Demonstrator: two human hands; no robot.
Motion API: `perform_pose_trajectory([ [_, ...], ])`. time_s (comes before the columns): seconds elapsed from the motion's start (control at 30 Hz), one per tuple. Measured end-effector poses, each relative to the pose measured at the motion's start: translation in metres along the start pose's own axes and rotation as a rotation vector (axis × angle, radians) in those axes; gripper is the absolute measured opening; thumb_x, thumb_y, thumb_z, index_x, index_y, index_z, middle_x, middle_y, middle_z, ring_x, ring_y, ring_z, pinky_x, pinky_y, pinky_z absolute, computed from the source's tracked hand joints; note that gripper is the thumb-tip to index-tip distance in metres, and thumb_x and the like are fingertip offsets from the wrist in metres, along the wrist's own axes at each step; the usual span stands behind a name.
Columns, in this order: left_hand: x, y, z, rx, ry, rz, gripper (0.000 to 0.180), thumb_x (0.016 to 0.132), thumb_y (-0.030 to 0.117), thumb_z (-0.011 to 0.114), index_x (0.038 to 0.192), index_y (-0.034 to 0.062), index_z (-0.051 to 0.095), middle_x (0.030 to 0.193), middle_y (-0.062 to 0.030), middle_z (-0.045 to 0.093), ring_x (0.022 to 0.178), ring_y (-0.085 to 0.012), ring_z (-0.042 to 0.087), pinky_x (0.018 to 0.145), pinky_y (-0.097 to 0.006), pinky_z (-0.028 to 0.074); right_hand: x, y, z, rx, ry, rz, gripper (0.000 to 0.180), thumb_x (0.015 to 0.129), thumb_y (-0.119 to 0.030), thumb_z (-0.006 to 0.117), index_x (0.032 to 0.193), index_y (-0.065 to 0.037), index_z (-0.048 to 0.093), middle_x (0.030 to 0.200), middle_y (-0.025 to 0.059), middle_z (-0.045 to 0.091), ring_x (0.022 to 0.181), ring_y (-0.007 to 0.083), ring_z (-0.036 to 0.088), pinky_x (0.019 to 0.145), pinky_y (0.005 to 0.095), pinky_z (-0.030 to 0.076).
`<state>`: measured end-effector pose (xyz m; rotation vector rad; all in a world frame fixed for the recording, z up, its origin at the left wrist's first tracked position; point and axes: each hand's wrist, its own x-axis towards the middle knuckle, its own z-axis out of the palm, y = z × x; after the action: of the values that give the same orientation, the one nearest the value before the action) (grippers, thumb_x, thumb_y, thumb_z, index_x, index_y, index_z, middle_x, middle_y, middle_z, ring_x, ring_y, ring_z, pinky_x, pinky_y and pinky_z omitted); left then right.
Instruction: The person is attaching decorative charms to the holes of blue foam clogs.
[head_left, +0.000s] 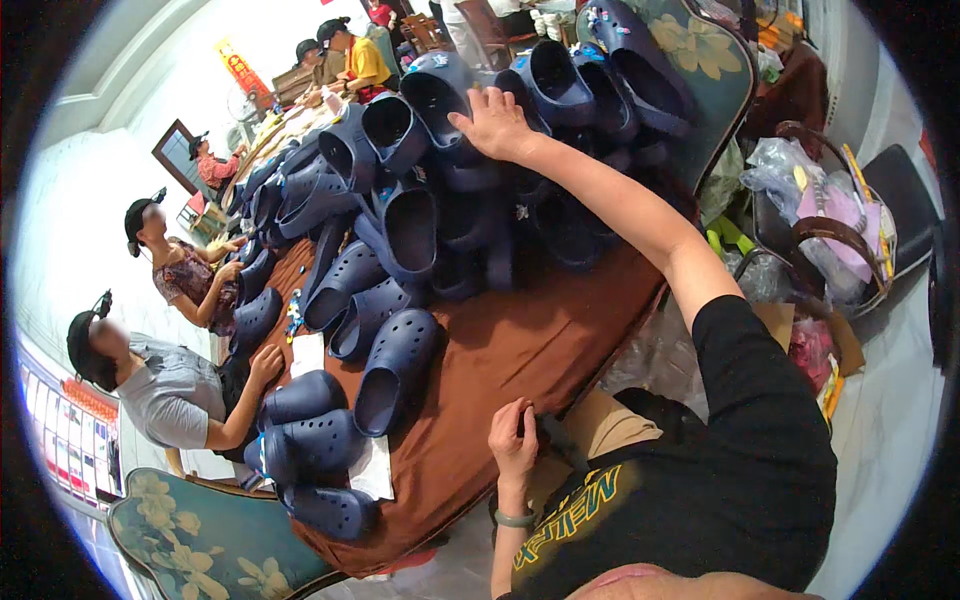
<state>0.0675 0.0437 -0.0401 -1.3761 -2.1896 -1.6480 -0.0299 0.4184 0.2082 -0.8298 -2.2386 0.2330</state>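
Your right hand [495,122] is stretched far up the frame, fingers spread flat on the heap of dark blue clogs [470,190] at upper centre, seemingly steadying or picking from the stack; it grips nothing yet. Your left hand [513,440] sits low at centre, fingers curled on the edge of the brown table [510,340], likely bracing your reach; I cannot tell whether it holds anything small. More clogs trail down the left side, where other people [170,390] sit. A bag-filled basket [830,240] stands at right.
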Motion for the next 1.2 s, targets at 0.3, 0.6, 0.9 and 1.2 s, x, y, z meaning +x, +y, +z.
perform_pose_trajectory([
  [0.3,-0.001,-0.001,-0.004,0.063,0.036,-0.003,0.012,0.081,0.0,0.065,0.093,-0.0015,0.066,0.087,-0.0124,0.067,0.085,-0.0267,0.064,0.075,-0.034,0.051,0.013,0.106,-0.065,0.32,0.607,-0.2,0.024,0.09,-0.019,0.055,0.095,0.001,0.065,0.093,0.016,0.065,0.088,0.0312,0.06,0.08,0.038,0.045],
  [0.6,0.003,0.004,0.001,0.082,0.046,-0.015,0.014,0.079,0.0,0.067,0.093,-0.0011,0.066,0.088,-0.012,0.068,0.085,-0.0264,0.064,0.076,-0.034,0.052,0.059,0.253,-0.089,1.174,0.244,0.366,0.071,0.083,-0.053,0.062,0.141,-0.017,0.042,0.146,0.0022,0.039,0.135,0.0178,0.029,0.106,0.0408,0.015],
  [0.9,0.006,-0.001,0.003,0.138,0.067,0.021,0.015,0.079,0.002,0.068,0.094,-0.0006,0.065,0.089,-0.0148,0.066,0.084,-0.031,0.064,0.075,-0.038,0.052,0.061,0.287,-0.139,0.844,0.405,0.038,0.049,0.099,-0.024,0.046,0.144,-0.009,0.035,0.144,0.0038,0.039,0.129,0.0169,0.039,0.11,0.0352,0.025],
  [1.2,-0.002,-0.005,-0.003,0.09,0.068,0.004,0.023,0.078,0.006,0.069,0.1,-0.0003,0.064,0.088,-0.0117,0.067,0.086,-0.0283,0.063,0.075,-0.037,0.051,-0.194,0.128,-0.181,1.595,0.311,0.336,0.047,0.099,-0.028,0.046,0.142,-0.01,0.037,0.143,0.0094,0.042,0.132,0.0226,0.037,0.11,0.0447,0.026],
])
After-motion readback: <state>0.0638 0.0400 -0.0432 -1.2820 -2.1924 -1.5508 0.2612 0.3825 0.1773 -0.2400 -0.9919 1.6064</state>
